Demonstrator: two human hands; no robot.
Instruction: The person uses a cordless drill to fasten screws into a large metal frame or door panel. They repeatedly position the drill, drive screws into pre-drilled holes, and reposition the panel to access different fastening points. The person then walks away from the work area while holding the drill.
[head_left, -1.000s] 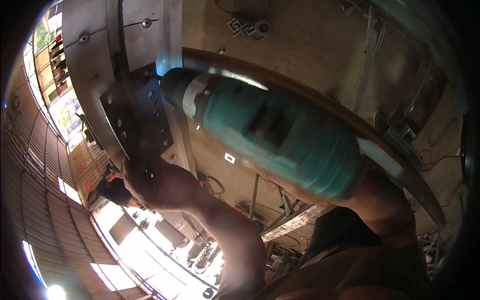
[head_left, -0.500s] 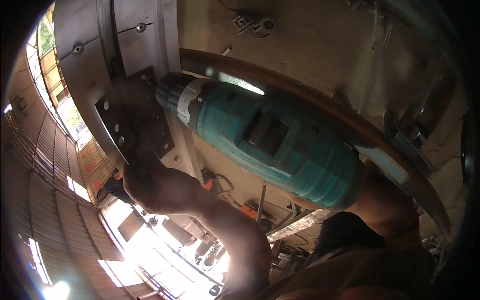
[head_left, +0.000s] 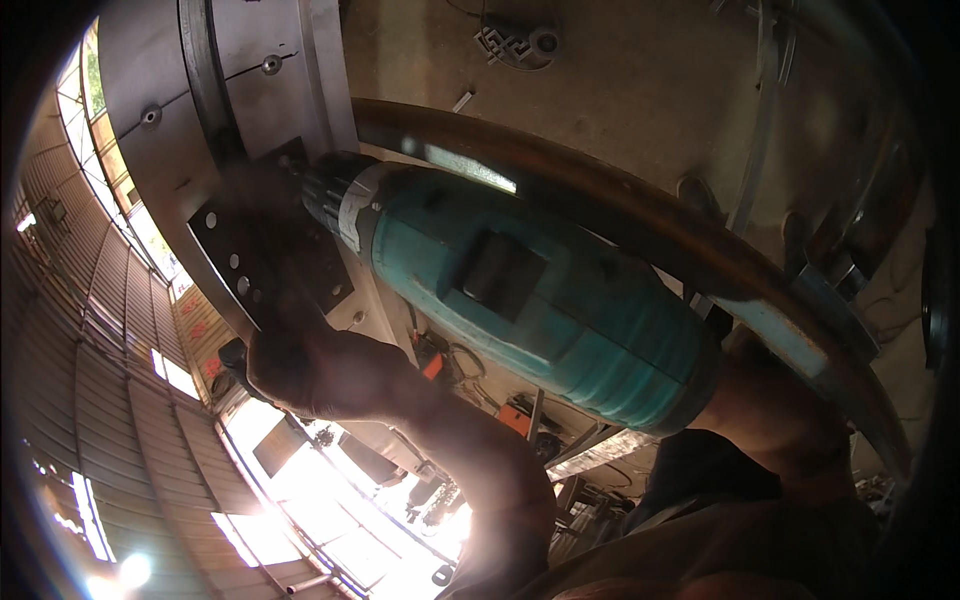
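A teal power drill (head_left: pixel 540 300) with a black chuck lies across the middle of the view, pointing left. My right hand (head_left: pixel 755 405) is behind its rear end, mostly hidden by the body, and appears closed round the handle. The chuck meets the upper part of a dark metal plate (head_left: pixel 300 255) with several round holes; shadow hides the exact contact. This plate rests against a grey steel beam (head_left: pixel 275 110). At the plate's lower end, my left hand (head_left: pixel 325 370) is curled on it, its fingers dim in shadow.
A curved rusty metal bar (head_left: pixel 600 185) runs just beyond the drill, down to the right. On the floor lies a round metal part (head_left: pixel 515 45). Red-orange equipment (head_left: pixel 515 415) and cables sit below. Corrugated wall sheeting (head_left: pixel 90 330) and bright openings fill the left.
The drill has shifted slightly left, its chuck closer to the plate. My left hand stays on the plate's lower end. The whole view has tilted a little.
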